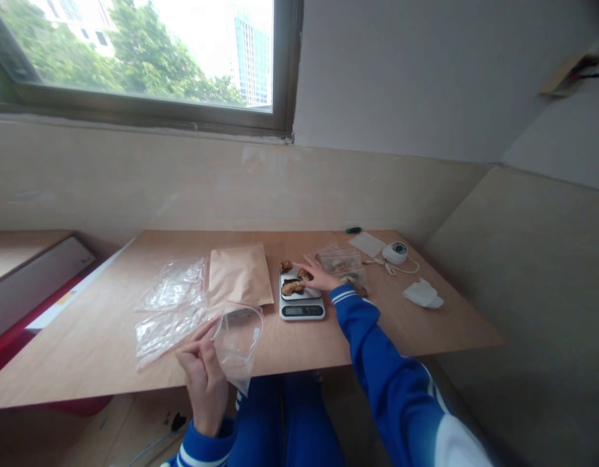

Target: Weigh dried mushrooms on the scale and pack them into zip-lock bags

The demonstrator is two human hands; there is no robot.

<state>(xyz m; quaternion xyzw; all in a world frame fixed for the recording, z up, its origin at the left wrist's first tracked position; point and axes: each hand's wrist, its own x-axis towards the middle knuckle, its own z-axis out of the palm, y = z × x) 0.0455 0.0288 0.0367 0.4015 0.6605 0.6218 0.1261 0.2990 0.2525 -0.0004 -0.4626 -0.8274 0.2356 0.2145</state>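
Observation:
My left hand [205, 376] pinches the edge of a clear zip bag [236, 340], whose mouth gapes open over the table's front edge. Several brown, wrinkled pieces that look like dried mushrooms [293, 287] lie on a small white kitchen scale [303, 312]. Over the scale's right side reaches my right hand [321, 275], its fingers spread around one of the pieces; whether they touch it I cannot tell. The scale's display is too small to read.
Left of the scale lies a brown paper envelope [238, 275], beside stacked clear zip bags [176, 285]. Filled zip bags [345, 261] rest behind my right wrist. Further right are a white round device [395, 252] with a cable, crumpled white tissue [422, 294] and a green-handled tool [352, 230].

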